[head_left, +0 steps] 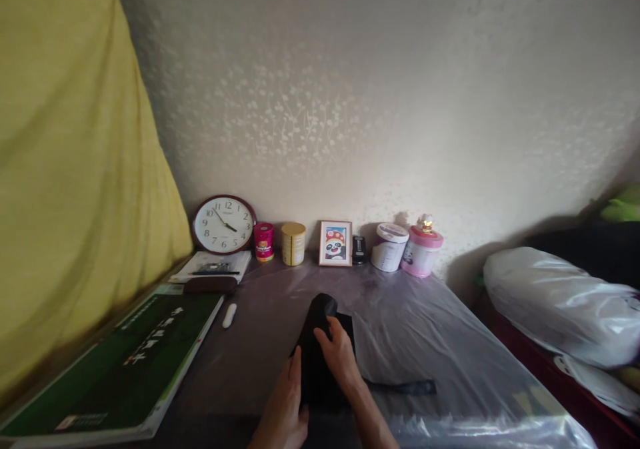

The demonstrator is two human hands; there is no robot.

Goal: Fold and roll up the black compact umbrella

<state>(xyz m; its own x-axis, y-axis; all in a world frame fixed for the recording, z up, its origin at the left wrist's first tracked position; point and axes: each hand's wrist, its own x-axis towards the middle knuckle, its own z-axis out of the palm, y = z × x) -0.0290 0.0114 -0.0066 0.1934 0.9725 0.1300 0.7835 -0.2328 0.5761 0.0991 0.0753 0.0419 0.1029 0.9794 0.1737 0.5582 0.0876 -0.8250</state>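
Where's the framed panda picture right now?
In the head view, the framed panda picture stands just right of centre at the back of the table, near the wall, between the yellow canister and the small black object.

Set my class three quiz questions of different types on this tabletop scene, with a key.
1. Choose: what is the right hand touching? A) yellow tin B) black item C) pink tub
2. True or false: in this view, the round clock is left of the picture frame.
3. Fill in: the small white object lies just right of the large book, whose cover is ____.

Key: 1 B; 2 true; 3 green.
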